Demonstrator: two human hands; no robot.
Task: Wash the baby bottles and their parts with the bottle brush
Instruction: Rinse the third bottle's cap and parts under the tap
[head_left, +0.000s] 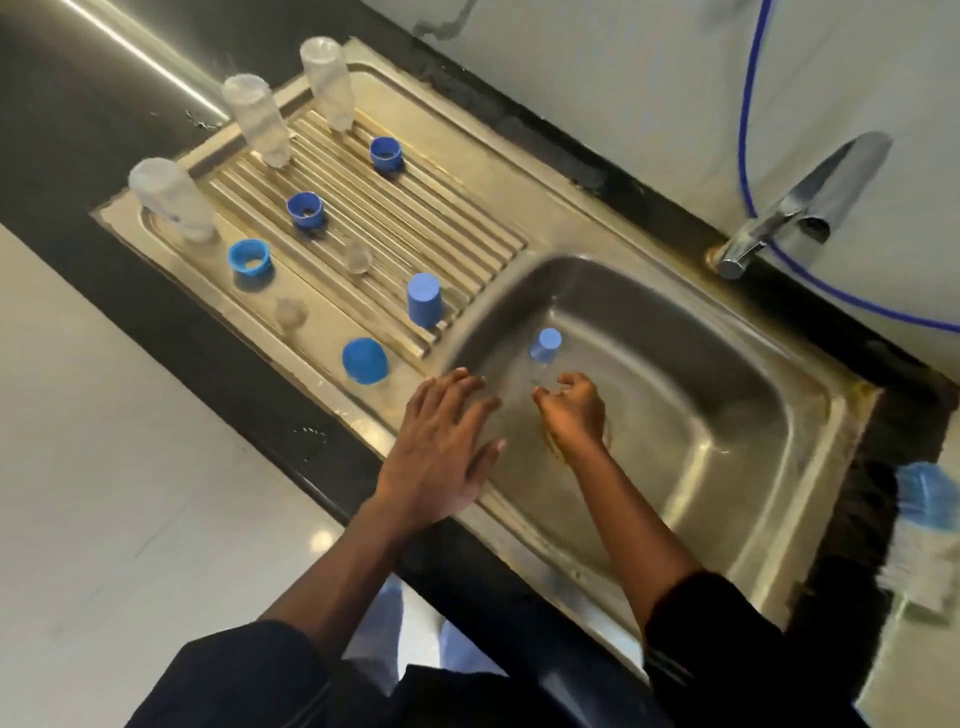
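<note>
Dark sleeves (234, 675) fill the bottom edge, and both bare forearms reach up over the black counter (171, 312) to the steel sink (779, 395). The left hand (447, 441) lies palm down with straight, spread fingers over the sink's near left rim, holding nothing. The right hand (574, 410) is down in the basin with its fingers curled. Just beyond its fingertips is a small bottle (544, 353), clear with a blue cap on the far end. Blur hides whether the fingers grip it or only touch it.

To the right of that hand the basin floor shows wide bare steel up to the rounded walls. The tap (800, 208) leans in over the far right corner, and a blue hose (748, 130) loops down the white wall behind it.

On the ribbed draining board to the left, three clear bottles (257, 119) stand spaced along the far and left edge. Three blue rings (306, 209) sit well apart from one another. Two clear teats (357, 255) lie between them and two blue caps (425, 300), which stand near the basin's left rim. Narrow lanes of steel run between these pieces.

At the right edge a brush (924, 530) with blue and white bristles lies blurred on the counter. Pale floor shows below the counter's front edge.
</note>
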